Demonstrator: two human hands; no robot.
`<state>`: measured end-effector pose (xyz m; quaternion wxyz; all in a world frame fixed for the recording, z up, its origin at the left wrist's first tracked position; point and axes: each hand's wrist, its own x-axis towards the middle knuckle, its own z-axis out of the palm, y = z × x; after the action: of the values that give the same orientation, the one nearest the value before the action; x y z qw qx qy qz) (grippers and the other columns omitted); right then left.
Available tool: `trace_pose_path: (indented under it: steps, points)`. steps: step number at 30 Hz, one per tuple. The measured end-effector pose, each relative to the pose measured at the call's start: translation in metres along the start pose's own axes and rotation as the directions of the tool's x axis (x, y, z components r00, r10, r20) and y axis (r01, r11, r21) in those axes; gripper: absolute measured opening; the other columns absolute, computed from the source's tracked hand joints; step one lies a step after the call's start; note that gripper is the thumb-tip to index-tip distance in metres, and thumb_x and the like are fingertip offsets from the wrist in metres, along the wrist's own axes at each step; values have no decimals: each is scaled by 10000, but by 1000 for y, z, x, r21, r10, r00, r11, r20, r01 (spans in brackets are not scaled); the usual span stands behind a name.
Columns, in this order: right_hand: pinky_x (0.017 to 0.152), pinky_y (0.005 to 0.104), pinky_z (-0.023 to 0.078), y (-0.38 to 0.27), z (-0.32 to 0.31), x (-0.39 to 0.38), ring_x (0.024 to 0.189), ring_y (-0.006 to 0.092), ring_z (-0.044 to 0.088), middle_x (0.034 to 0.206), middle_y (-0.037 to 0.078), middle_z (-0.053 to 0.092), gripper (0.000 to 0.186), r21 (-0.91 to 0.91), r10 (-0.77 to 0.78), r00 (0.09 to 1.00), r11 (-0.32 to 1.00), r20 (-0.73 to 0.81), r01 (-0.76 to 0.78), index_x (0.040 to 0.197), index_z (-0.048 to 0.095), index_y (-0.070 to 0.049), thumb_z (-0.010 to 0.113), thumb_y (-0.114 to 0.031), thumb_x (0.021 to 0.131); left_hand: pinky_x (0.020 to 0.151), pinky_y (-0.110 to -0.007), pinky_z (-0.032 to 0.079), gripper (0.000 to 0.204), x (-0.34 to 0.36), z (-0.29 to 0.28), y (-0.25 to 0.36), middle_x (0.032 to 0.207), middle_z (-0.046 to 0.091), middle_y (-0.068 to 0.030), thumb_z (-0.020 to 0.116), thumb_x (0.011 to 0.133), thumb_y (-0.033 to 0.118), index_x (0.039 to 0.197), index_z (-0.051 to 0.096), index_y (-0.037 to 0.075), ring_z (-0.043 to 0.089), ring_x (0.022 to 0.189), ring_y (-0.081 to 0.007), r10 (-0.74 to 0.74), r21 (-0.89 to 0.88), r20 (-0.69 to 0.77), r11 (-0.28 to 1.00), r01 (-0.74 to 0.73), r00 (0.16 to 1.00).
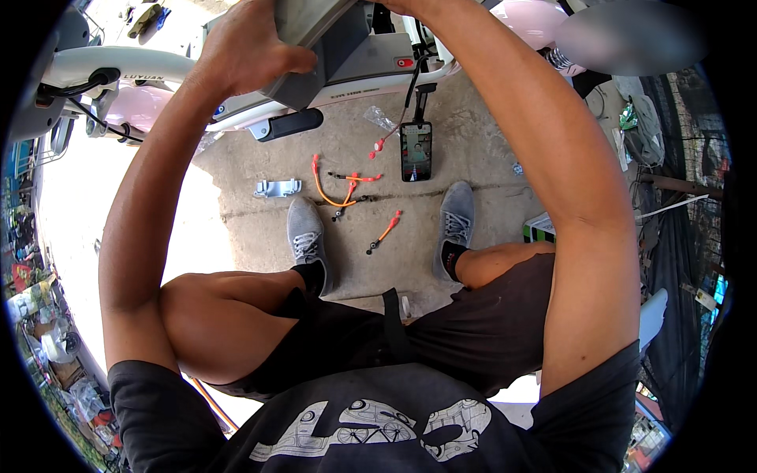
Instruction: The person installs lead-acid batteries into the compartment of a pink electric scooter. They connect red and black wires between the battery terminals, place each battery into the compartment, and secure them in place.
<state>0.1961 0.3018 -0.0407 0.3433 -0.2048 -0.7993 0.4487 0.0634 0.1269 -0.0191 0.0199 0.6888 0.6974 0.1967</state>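
2 bare hands reach up to the top of the view, where a gray box-shaped part [300, 83] sits tilted against the white frame [347, 94] of a two-wheeler. The left hand [251, 49] is partly curled around its side, thumb pressed on the gray surface; its other fingers are not clearly seen. The right hand [404, 5] is mostly cut off by the upper edge, so I cannot tell how far open it is or whether it grips anything. What the gray part contains, if anything, is hidden.

A crumpled clear bag [379, 117] lies on the concrete, its contents unclear. Past the right forearm, a green-and-black box [539, 229] is partly covered; its inside does not show. Several orange cables [322, 186] lie loose near the 2 gray shoes [306, 236], beside a pale blue bracket [277, 189]. A phone [416, 151] stands in a holder.
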Motion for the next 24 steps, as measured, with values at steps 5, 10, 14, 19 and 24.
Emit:
trace_pose_path:
  steps: [5,10,14,19,24]
  points:
    - [936,377,523,-1,0,-1,1059,296,693,1129,227,731,480,13,13,1000,1000,-7,-13,1194,705,55,712,-338,918,977,-417,519,1084,0,0,0,1228,661,-303,799,550,365,1483,436,-51,685,1043,-422,4,-1,1,1000,-4,1000]
    - [938,376,523,-3,0,-1,1060,292,692,1133,225,731,485,24,28,1000,999,-7,-28,1196,704,56,715,-339,916,979,-416,520,1079,0,0,-1,1230,662,-303,799,557,373,1482,439,-51,686,1044,-420,4,-1,0,1000,-4,1000]
    - [938,374,523,-3,0,-1,1059,288,691,1135,219,732,480,23,32,999,999,-7,-31,1198,706,50,718,-338,916,980,-416,521,1076,0,0,-1,1231,663,-302,798,562,379,1481,441,-51,688,1045,-419,9,1,-2,1000,-9,1000]
    - [938,375,522,-4,0,-1,1056,287,690,1134,217,730,473,31,54,999,998,3,-54,1193,709,43,721,-339,914,981,-416,522,1071,1,1,-1,1233,663,-302,798,569,387,1480,444,-51,689,1045,-418,11,1,-1,1000,-11,1000]
    - [937,378,522,-4,0,-2,1054,292,691,1134,224,727,470,-5,30,999,1000,-15,-30,1181,713,42,719,-343,912,982,-415,524,1067,0,0,-1,1235,664,-301,798,575,395,1478,447,-51,691,1046,-416,11,4,-3,1000,-11,1000]
